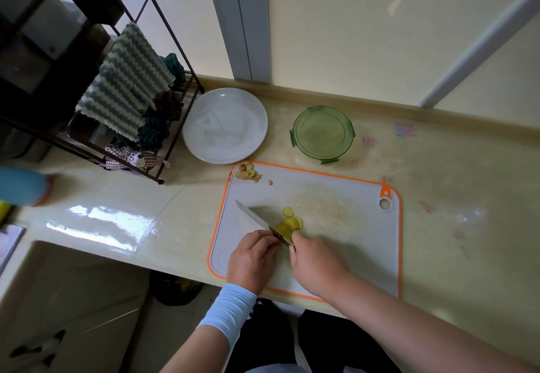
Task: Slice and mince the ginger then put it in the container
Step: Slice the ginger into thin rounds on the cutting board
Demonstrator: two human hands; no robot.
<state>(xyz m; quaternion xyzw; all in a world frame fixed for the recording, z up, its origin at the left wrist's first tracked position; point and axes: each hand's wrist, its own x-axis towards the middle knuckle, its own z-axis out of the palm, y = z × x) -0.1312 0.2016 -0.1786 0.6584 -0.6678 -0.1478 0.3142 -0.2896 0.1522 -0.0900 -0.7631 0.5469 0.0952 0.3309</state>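
Several ginger slices (pixel 290 223) lie fanned mid-way along the cutting board (pixel 350 250), against the right side of the knife (pixel 254 216) — slicing appears underway, mincing and transfer outstanding. Right hand (pixel 317 261) grips the knife handle; left hand (pixel 251 257) has fingers curled at the blade's left, its hold not discernible. Beyond the far edge the green container (pixel 323 134) stands empty — no legible writing anywhere
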